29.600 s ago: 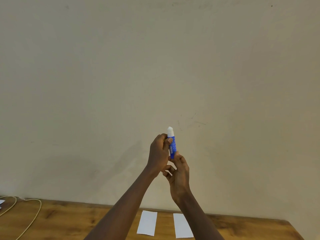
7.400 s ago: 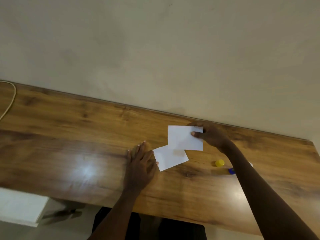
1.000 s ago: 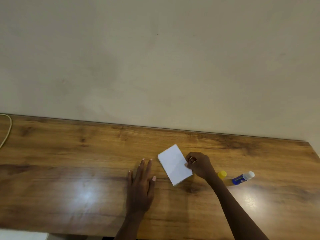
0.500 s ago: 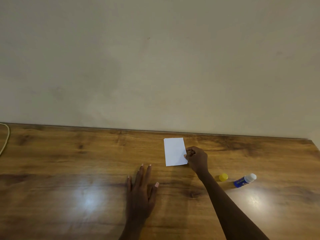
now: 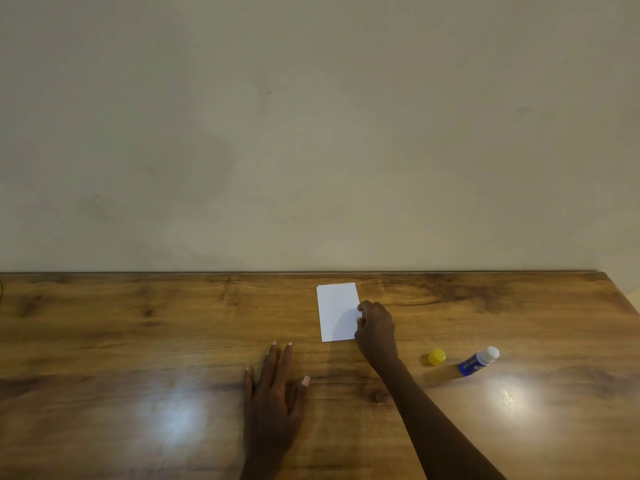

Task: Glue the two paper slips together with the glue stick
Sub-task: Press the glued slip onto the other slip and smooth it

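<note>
The white paper slips (image 5: 336, 310) lie flat on the wooden table (image 5: 138, 341), stacked so they read as one upright rectangle near the wall. My right hand (image 5: 376, 329) sits at their right edge, with thumb and curled fingertips pinched on that edge. My left hand (image 5: 273, 389) rests palm down on the table below and left of the slips, fingers spread, holding nothing. The blue glue stick (image 5: 478, 361) lies on its side to the right, its white tip bare. Its yellow cap (image 5: 436, 357) stands just left of it.
A plain beige wall (image 5: 311, 133) rises straight behind the table's far edge. The table's right end (image 5: 620, 296) slants off near the frame's right side. Two bright light reflections show on the wood.
My right hand has turned the slips from a tilted pose to upright and pushed them farther toward the wall. My left hand has stayed flat on the table.
</note>
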Demonstrator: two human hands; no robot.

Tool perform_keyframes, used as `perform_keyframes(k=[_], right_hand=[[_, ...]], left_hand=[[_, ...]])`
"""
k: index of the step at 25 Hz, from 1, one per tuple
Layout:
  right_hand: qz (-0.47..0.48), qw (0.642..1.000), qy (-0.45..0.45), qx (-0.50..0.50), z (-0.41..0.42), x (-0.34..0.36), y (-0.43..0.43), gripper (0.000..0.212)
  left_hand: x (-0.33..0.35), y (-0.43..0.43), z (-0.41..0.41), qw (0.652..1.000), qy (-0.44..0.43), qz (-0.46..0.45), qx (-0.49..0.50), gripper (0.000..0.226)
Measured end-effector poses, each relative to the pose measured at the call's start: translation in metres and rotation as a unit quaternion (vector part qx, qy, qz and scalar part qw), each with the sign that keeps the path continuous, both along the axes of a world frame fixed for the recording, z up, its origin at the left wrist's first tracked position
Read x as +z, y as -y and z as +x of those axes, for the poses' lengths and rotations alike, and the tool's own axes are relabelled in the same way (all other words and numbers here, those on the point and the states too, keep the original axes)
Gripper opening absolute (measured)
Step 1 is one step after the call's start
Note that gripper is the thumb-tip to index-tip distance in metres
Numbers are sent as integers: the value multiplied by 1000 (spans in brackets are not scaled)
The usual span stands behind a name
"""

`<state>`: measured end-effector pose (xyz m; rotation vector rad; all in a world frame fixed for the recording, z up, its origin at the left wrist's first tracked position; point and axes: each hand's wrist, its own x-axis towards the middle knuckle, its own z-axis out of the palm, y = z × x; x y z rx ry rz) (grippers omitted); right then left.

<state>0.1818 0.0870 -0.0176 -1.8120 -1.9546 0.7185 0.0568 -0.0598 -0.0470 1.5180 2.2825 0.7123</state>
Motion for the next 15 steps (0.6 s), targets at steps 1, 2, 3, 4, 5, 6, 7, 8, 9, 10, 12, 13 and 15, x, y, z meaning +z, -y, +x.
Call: perform_keyframes(k=[1,2,3,4,5,6,7,8,9,10,12,13,15], right_hand=[[1,1000,4,5,0,0,1,32],[1,1000,4,7,1,0,1,32],[0,1000,-1,7,2,0,1,31],[2,1000,-14,6,3,1,1,29],[7,999,-31,1,6,2,1,27],[12,999,-50,-8,9,3,2,25],[16,997,-68,-19,12,4,3,23],[20,996,-84,-30,15,5,5,22],[25,994,-98,-38,18,5,6,21],[30,992,-110,-43,20,5,8,21],[43,989,-129,-50,26,8,11,21],[52,989,-133,-50,30,11,12,20],[78,988,-130,-39,42,21,11,21]], left_hand=[[0,0,0,1000,1,1,0,64],[0,-1,0,1000,1,2,-2,67],[0,-1,0,1000,1,2,-3,69],[-1,-1,0,1000,1,3,-3,71],[-1,-1,0,1000,1,6,-4,72],[-1,-1,0,1000,0,9,-5,73],[0,-1,0,1000,-1,9,-5,74],[0,-1,0,1000,-3,8,-5,74],[1,-1,1,1000,-4,6,-5,72],[1,-1,1,1000,-3,6,-5,72],[3,-2,1,1000,2,9,-5,74],[3,-2,1,1000,2,7,-6,76],[2,-1,0,1000,2,0,-10,79]])
